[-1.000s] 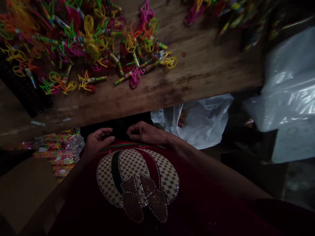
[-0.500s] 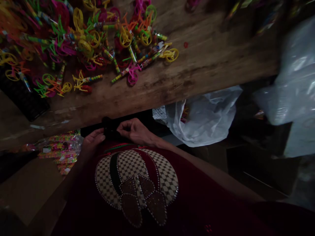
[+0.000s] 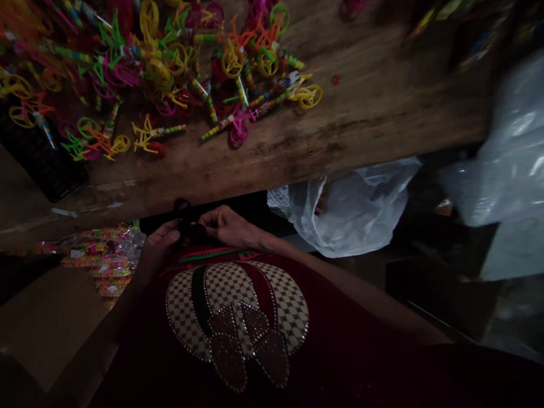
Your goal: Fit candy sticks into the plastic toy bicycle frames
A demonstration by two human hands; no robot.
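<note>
At the table's front edge, just above my red shirt, my left hand [image 3: 161, 239] pinches a dark, strap-like thing [image 3: 182, 211] with a small loop at its top. My right hand [image 3: 227, 225] is closed close beside it, thumb and fingers pressed together on a dark part of the same thing. Its exact kind is lost in the shadow. Above my hands, on the wooden table [image 3: 272, 153], lies a heap of small plastic toy bicycles [image 3: 240, 127] in pink, yellow, green and orange, many with clear tubes of coloured candy.
A black basket [image 3: 46, 164] stands at the table's left. Below the table edge hangs a white plastic bag [image 3: 352, 212] on the right. Packed colourful bags [image 3: 113, 260] lie at lower left beside a cardboard box [image 3: 51, 323]. Clear plastic sheeting [image 3: 505, 164] is at far right.
The dark looped thing now shows higher between my hands. My right hand has shifted slightly left. The view has moved a little, so the table toys appear further right.
</note>
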